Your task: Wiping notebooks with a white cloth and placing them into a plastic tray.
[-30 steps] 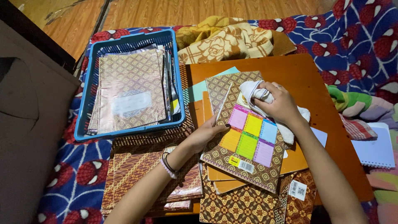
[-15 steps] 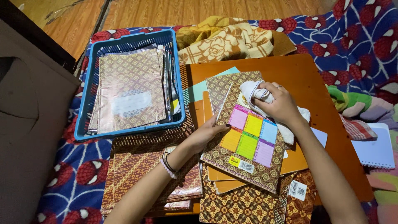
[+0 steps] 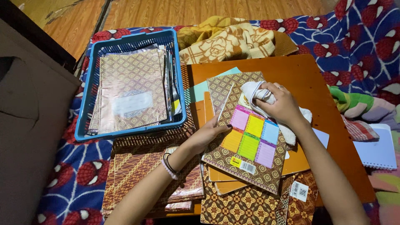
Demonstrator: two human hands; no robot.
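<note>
A brown patterned notebook [image 3: 250,143] with a grid of coloured squares on its back cover lies tilted on top of a pile of notebooks. My left hand [image 3: 207,134] holds its left edge, thumb on the cover. My right hand [image 3: 281,104] presses a crumpled white cloth [image 3: 255,92] onto the notebook's upper right part. More of the cloth trails under my right wrist.
A blue plastic basket [image 3: 131,130] at the left holds several plastic-covered notebooks. Batik-patterned notebooks [image 3: 137,171] are stacked in front of it. An orange low table [image 3: 308,79] carries the pile. A yellow floral blanket [image 3: 225,39] lies behind, a white spiral notebook [image 3: 379,150] at the right.
</note>
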